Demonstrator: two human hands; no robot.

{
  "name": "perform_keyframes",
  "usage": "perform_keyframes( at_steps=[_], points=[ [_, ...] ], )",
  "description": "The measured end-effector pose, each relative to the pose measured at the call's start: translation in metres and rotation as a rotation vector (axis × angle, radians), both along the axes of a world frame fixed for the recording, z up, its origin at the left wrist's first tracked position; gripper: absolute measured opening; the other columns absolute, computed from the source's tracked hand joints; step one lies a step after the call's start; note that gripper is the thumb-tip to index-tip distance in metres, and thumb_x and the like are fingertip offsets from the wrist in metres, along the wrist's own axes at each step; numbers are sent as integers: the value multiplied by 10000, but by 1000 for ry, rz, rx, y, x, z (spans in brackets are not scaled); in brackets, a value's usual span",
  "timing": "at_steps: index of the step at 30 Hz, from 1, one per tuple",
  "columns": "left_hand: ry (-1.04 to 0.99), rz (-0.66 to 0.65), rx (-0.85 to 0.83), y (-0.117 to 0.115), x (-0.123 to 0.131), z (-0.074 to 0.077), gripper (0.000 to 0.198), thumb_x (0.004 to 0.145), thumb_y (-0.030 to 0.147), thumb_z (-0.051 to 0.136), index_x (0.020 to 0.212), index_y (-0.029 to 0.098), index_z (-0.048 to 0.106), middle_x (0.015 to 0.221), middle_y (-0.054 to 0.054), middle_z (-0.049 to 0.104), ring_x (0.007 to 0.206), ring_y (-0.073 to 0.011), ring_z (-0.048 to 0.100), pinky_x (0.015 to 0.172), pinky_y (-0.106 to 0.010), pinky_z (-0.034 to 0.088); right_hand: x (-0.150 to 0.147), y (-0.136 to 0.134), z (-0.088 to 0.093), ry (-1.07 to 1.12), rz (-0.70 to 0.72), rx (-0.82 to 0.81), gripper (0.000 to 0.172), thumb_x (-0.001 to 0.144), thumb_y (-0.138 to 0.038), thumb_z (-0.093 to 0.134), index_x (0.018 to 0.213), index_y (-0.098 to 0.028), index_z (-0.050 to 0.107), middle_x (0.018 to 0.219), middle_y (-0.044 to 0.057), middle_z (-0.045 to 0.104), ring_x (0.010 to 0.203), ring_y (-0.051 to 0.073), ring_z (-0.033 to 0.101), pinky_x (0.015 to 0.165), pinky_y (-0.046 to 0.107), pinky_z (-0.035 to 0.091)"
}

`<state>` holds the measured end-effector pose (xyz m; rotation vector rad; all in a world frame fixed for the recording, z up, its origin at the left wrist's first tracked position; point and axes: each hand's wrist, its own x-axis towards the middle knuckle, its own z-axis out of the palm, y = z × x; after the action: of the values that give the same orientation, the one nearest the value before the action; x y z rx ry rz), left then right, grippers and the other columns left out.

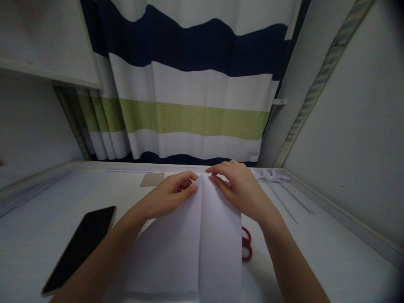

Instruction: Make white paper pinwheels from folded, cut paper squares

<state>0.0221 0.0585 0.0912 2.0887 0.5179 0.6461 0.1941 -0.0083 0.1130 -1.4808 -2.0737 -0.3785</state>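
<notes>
A large white sheet of paper (176, 248) with a crease down its middle stands before me, its upper part narrowing toward a peak. My left hand (176, 189) pinches the left side near the top between thumb and fingers. On the opposite side, my right hand (233, 185) is closed on the paper's upper right edge, thumb in front. Red scissor handles (247, 244) show from behind the sheet's right edge; the blades are hidden.
A black phone (82, 248) lies on the white table (315, 261) at left. Behind my left hand is a beige card (152, 179). Thin sticks (288, 195) with a white bow-like piece (271, 174) lie at the right rear. A striped curtain (186, 118) hangs beyond.
</notes>
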Motion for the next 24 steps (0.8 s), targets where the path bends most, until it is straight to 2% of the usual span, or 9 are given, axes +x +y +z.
perform_keyframes(
  at_steps=[4, 7, 11, 17, 24],
  points=[
    [107, 132, 217, -9, 1, 5, 229, 835, 337, 358, 798, 169, 509, 742, 10, 534, 699, -140, 506, 609, -242, 393, 0, -1, 0, 10, 103, -75, 193, 847, -273, 399, 885, -187, 568, 826, 26, 621, 770, 164, 514, 709, 299, 347],
    [155, 169, 313, -13, 2, 9, 272, 846, 339, 329, 735, 167, 508, 675, 28, 506, 639, -126, 479, 568, -234, 358, 1, -1, 1, 7, 163, -117, 182, 844, -283, 410, 837, -181, 561, 757, 16, 612, 721, 146, 524, 677, 271, 347],
    [190, 136, 351, -16, 2, 12, 259, 855, 303, 321, 727, 171, 504, 673, 39, 511, 650, -118, 480, 583, -229, 337, 4, 0, 2, -27, 227, -169, 152, 838, -264, 428, 827, -176, 551, 721, 6, 604, 693, 135, 532, 668, 258, 347],
    [214, 78, 407, -18, 2, 10, 270, 866, 262, 303, 686, 172, 483, 621, 54, 484, 613, -99, 464, 568, -216, 311, 7, 0, 3, -86, 311, -230, 171, 851, -238, 397, 829, -160, 548, 777, 30, 614, 749, 146, 535, 705, 266, 351],
    [215, 27, 407, -15, -1, 8, 254, 871, 259, 313, 680, 168, 455, 611, 58, 452, 591, -87, 448, 552, -206, 305, 8, 3, 2, 12, 405, -323, 168, 849, -229, 390, 820, -152, 537, 747, 20, 595, 686, 122, 520, 637, 233, 366]
  ],
)
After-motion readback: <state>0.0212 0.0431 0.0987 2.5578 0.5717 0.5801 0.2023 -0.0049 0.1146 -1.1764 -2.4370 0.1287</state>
